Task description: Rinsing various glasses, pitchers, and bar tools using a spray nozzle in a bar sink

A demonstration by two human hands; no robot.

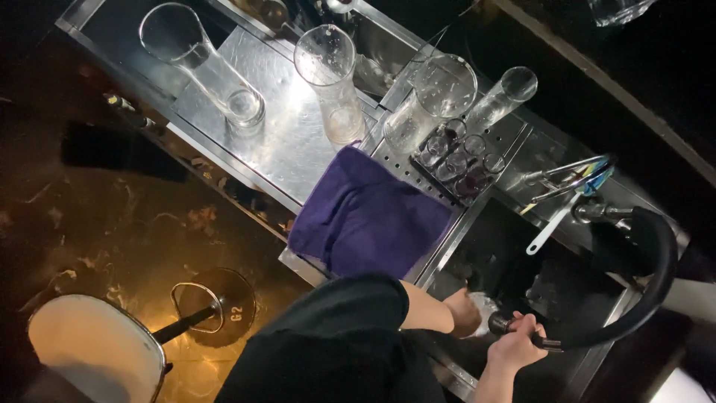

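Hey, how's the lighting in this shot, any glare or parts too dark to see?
Head view: bright glare on the steel counter and the tall glasses; the sink basin is deep in shadow, so what the left hand touches is unclear; the right hand grips the black hose; warm light pools on the floor by the stool.

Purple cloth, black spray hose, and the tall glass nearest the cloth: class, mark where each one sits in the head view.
Purple cloth (369, 216), head view, middle of the fabric.
Black spray hose (658, 276), head view, outer bend of the loop.
Tall glass (333, 82), head view, its side wall.
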